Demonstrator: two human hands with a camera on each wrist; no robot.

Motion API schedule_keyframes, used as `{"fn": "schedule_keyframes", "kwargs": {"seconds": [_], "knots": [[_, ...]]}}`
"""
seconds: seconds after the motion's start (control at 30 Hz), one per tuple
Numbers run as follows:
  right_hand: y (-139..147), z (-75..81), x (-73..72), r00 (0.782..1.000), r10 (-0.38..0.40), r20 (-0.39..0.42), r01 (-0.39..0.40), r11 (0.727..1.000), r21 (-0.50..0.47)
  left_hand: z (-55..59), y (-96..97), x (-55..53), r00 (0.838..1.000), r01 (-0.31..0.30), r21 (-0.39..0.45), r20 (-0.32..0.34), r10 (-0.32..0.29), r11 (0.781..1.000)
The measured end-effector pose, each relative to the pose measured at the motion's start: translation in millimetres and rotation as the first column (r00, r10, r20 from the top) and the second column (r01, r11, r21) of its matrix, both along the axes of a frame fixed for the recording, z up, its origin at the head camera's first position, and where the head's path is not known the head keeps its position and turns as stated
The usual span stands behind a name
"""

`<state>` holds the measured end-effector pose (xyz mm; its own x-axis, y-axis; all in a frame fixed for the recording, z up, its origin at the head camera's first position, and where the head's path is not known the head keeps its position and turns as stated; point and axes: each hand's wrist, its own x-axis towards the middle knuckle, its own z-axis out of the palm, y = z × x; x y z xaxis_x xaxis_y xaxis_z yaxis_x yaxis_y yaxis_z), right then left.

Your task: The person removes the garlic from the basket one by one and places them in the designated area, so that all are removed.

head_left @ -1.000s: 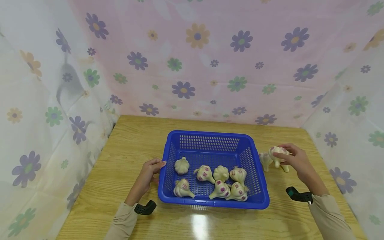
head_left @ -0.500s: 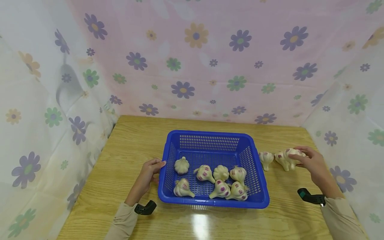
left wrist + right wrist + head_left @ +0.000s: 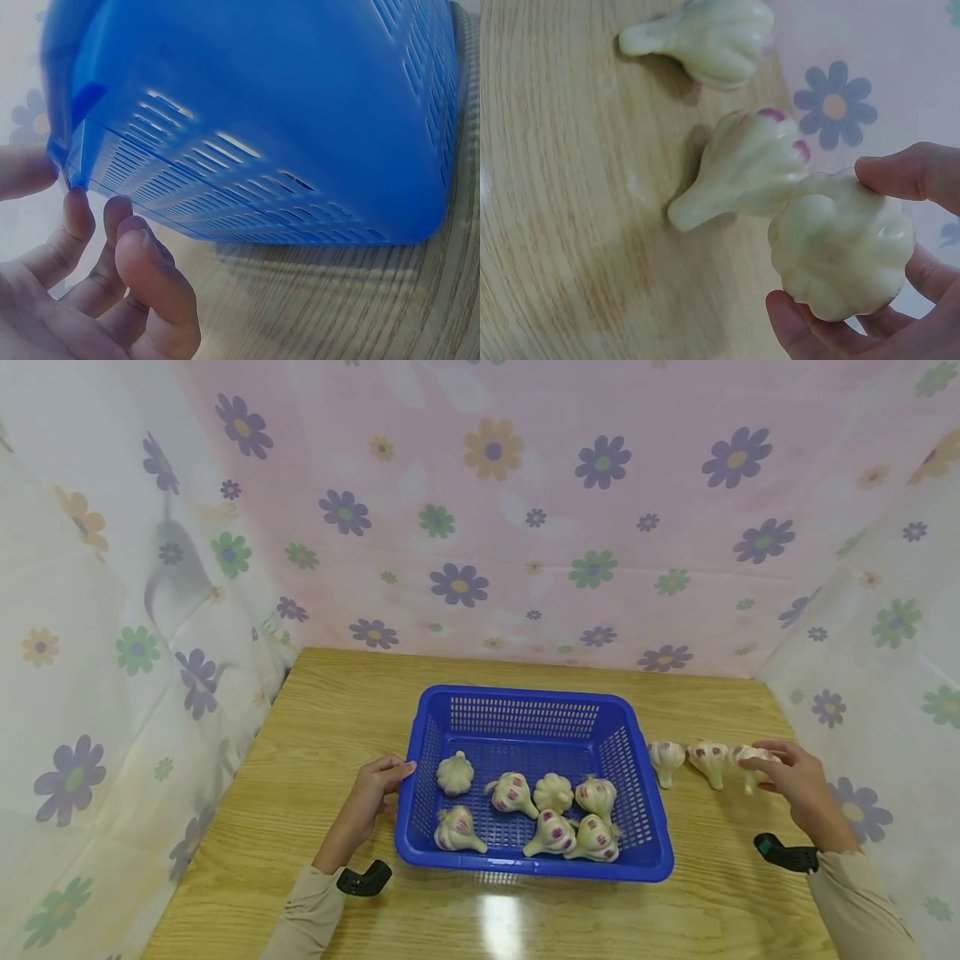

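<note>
My left hand (image 3: 375, 789) pinches the left rim of a blue perforated plastic basket (image 3: 534, 867). In the left wrist view, thumb and fingertips meet at the basket's edge (image 3: 64, 112), with the other fingers curled beneath. Off the basket's right side, my right hand (image 3: 806, 787) grips a whitish garlic bulb (image 3: 840, 247) between thumb and fingers, its stem end facing the right wrist camera. Two more garlic bulbs with purple marks, a nearer one (image 3: 708, 762) and one beside the basket (image 3: 666, 762), lie on the table in a row with it.
Several garlic bulbs (image 3: 553, 833) lie inside the basket, mostly along its front and right; one plain bulb (image 3: 454, 774) sits at the left. The wooden table (image 3: 345, 693) runs back to a flowered cloth (image 3: 525, 527) hanging behind and at both sides.
My right hand has moved right with the garlic bulb, from over the other bulbs to the right end of the row. My left hand stays at the basket rim.
</note>
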<state>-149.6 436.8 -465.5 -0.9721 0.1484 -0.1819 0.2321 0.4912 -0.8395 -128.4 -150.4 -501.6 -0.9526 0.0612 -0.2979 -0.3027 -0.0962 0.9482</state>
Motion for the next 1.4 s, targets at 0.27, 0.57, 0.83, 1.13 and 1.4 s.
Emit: {"fn": "schedule_keyframes", "kwargs": {"seconds": [0.27, 0.57, 0.83, 1.13, 1.4], "knots": [[11, -24.7, -8.5, 0.998, -0.055, 0.02, 0.054, 0.998, 0.018, -1.2, -1.1, -0.3, 1.0, -0.001, -0.003, 0.008, 0.001, 1.0], [13, -33.3, -10.9, 0.997, -0.064, 0.04, 0.063, 0.997, 0.038, -2.1, -1.4, -1.5, 1.0, 0.016, -0.004, 0.009, -0.016, 1.0], [15, -40.9, -13.3, 0.997, -0.078, 0.021, 0.077, 0.996, 0.047, -1.5, -2.2, -1.2, 1.0, 0.021, 0.007, 0.016, -0.021, 1.0], [11, -35.5, -12.3, 0.996, -0.066, 0.054, 0.059, 0.992, 0.113, -3.3, -0.6, -0.5, 1.0, 0.013, 0.011, 0.014, -0.014, 1.0], [2, -21.3, -7.5, 0.997, -0.079, 0.015, 0.077, 0.99, 0.115, -3.1, 0.1, 0.2, 1.0, -0.001, -0.01, 0.009, 0.001, 1.0]]}}
